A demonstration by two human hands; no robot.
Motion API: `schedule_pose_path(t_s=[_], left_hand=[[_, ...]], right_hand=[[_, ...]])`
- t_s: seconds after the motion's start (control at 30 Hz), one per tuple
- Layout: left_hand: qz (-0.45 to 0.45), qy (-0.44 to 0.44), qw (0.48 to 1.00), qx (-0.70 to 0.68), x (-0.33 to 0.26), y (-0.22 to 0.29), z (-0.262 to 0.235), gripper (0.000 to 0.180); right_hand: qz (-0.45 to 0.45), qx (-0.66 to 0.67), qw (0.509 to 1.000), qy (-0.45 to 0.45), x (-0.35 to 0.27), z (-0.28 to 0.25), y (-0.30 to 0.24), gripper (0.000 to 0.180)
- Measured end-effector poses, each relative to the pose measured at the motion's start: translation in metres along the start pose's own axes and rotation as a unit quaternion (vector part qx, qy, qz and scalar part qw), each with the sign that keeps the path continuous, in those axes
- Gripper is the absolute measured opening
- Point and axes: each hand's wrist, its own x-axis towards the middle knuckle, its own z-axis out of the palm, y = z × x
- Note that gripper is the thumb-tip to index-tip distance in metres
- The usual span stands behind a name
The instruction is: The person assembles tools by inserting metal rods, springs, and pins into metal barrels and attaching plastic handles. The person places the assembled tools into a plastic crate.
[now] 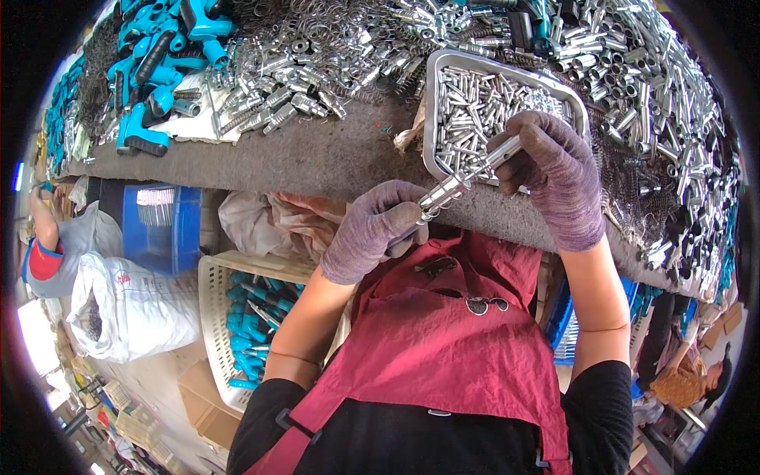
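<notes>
Over the table's near edge, both my hands hold one slanted metal assembly. Its lower part is a metal shaft with a coil spring (445, 194) around it; a smooth metal tube (505, 152) forms the upper right end. My left hand (374, 228), in a purple-grey knitted glove, is closed around the lower end of the shaft. My right hand (559, 178), gloved alike, pinches the tube between thumb and fingers. Whether tube and shaft are joined I cannot tell. Behind the right hand lies a metal tray (432, 119) holding many small silver pins.
Loose springs and metal fittings (293, 79) heap along the table's back, with silver tubes (625, 71) at right. Teal tool housings (150, 71) lie at left. Below are a blue crate (186, 237), a cream basket (212, 309) and a white sack (150, 309). Other people are at both sides.
</notes>
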Motion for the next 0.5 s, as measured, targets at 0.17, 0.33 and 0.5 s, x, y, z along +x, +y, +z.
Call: schedule_pose_path(t_s=[0.17,0.33,0.5], left_hand=[[0.006,-0.008,1.0,-0.006,0.0,0.001,0.003,0.035],[0.038,-0.028,0.999,-0.015,0.0,-0.005,-0.003,0.037],[0.036,-0.041,0.998,0.006,-0.003,-0.003,0.0,0.043]], right_hand=[[0.008,0.012,1.0,0.011,-0.003,-0.003,0.0,0.026],[-0.026,0.018,0.999,0.017,-0.011,0.002,-0.005,0.025],[-0.047,-0.015,0.998,0.029,-0.022,0.009,-0.015,0.03]])
